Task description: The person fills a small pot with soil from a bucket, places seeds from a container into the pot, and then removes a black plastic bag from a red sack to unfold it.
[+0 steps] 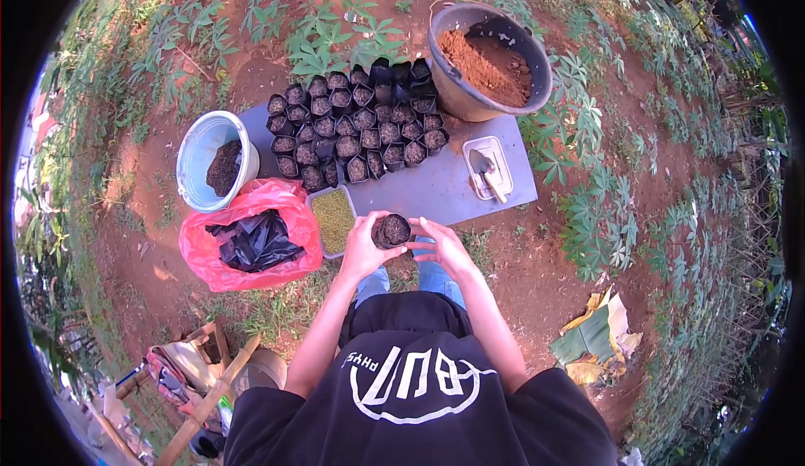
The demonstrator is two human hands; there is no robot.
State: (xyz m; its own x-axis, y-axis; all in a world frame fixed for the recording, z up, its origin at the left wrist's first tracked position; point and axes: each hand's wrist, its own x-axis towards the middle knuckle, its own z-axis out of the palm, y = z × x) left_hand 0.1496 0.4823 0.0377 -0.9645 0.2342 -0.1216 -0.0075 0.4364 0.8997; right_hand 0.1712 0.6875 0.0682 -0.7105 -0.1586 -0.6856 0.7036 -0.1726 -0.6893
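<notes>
Report L edge of worktop (432, 185) first: blue bucket (199, 160) just beside, dark soil (223, 168) inside; on worktop or on ground, can't tell. Off near L corner: pink bag (201, 252), mouth wide, loose black plastic (256, 242) within. At near L corner, just beside pink bag: clear tub (332, 255) of green granules (334, 219). From L edge to past middle of far edge: block of filled bags (346, 147), packed side by side, mostly mouths up.

Next, L hand (369, 244): closed round L side of single black bag (392, 231), thumb on near side, fingers on far side. Bag held just short of near edge, dark fill visible at mouth. Key relation: bag between both hands, mouth up toward camera, long axis approx. vertical by appearance; L hand nearer, in contact; filled bags beyond and to L. R hand (440, 248): fingers spread at R side of bag; firm hold, light touch or none, can't tell.

Toward far R corner: lg. bucket (457, 101), red soil (495, 68) inside. By near R corner: white tray (496, 149), trowel (489, 174) laid in same, handle pointing approx. to near edge.
</notes>
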